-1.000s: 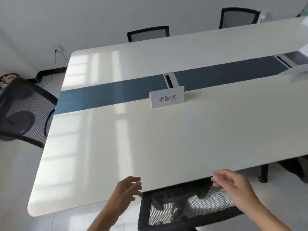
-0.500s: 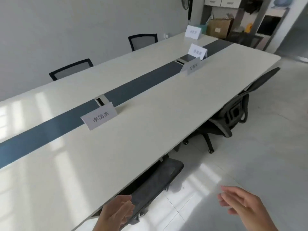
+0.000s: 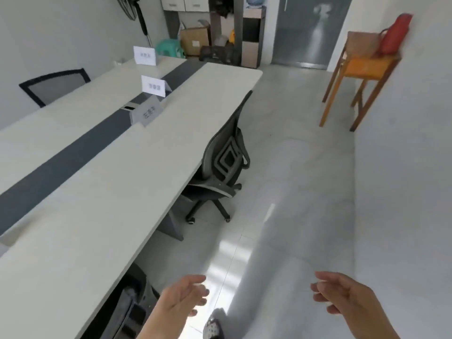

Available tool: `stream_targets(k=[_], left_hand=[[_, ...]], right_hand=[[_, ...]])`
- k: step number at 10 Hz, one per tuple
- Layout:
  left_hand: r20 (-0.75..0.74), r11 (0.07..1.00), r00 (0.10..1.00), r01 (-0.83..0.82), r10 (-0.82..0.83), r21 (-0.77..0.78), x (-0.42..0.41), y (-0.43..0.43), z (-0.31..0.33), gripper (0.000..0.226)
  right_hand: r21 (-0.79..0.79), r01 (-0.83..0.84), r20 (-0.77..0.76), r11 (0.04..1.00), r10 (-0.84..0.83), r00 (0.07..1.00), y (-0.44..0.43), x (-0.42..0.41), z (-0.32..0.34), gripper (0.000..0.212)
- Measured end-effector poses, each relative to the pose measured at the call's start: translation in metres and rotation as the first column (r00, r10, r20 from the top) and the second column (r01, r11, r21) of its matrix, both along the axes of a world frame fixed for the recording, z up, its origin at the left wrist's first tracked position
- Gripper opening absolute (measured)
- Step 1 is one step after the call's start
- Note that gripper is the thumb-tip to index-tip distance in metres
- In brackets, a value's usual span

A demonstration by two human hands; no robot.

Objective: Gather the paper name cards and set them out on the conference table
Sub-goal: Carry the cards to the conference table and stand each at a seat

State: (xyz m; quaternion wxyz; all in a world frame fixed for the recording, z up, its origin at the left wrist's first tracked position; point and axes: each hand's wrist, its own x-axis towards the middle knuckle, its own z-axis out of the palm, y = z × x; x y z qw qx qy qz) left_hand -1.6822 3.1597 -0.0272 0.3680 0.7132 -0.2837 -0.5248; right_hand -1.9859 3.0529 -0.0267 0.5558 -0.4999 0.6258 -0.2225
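Observation:
A long cream conference table (image 3: 102, 192) with a dark centre strip runs from the lower left toward the back. Three white paper name cards stand on it far ahead: the nearest name card (image 3: 146, 113) beside the strip, a second name card (image 3: 153, 86) just behind it, and a third name card (image 3: 144, 55) near the far end. My left hand (image 3: 182, 299) and my right hand (image 3: 342, 297) hover low over the floor, off the table's near edge. Both hold nothing and their fingers are spread.
A grey swivel chair (image 3: 225, 165) is tucked at the table's right side, and a black chair (image 3: 127, 311) sits under the near edge. A wooden stool (image 3: 362, 69) with a red bag stands by the right wall. Shelves, boxes and a door fill the back.
My view has swung right, from facing the table to looking along it. The card that stood in front of me has left the view. Both hands stay empty.

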Motion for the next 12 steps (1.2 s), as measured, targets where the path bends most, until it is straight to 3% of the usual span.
stream_targets(k=[1, 4, 7, 10, 11, 12], left_hand=[[0.038, 0.996, 0.996, 0.082, -0.082, 0.019, -0.005, -0.06, -0.011, 0.016], [0.093, 0.976, 0.972, 0.216, -0.217, 0.016, -0.003, -0.302, -0.024, 0.019], [0.112, 0.911, 0.911, 0.406, -0.397, -0.073, -0.022, -0.56, 0.026, 0.017], [0.086, 0.939, 0.935, 0.343, -0.344, 0.021, -0.067, -0.782, -0.009, 0.022], [0.053, 0.948, 0.947, 0.319, -0.318, -0.009, -0.085, -0.862, 0.009, 0.023], [0.11, 0.96, 0.96, 0.267, -0.258, -0.086, -0.093, -0.922, 0.02, 0.021]], right_hand=[[0.02, 0.098, 0.005, 0.995, -0.098, 0.995, -0.04, -0.02, -0.008, 0.018], [-0.021, 0.301, 0.029, 0.953, -0.3, 0.953, -0.227, -0.037, -0.009, 0.017], [-0.056, 0.445, 0.1, 0.894, -0.439, 0.893, -0.412, -0.044, 0.013, 0.018], [-0.067, 0.455, 0.098, 0.888, -0.448, 0.889, -0.65, -0.107, -0.015, 0.017], [-0.092, 0.395, 0.115, 0.914, -0.384, 0.916, -0.746, -0.117, 0.0, 0.017], [-0.117, 0.3, 0.114, 0.947, -0.287, 0.951, -0.837, -0.118, 0.018, 0.017]])
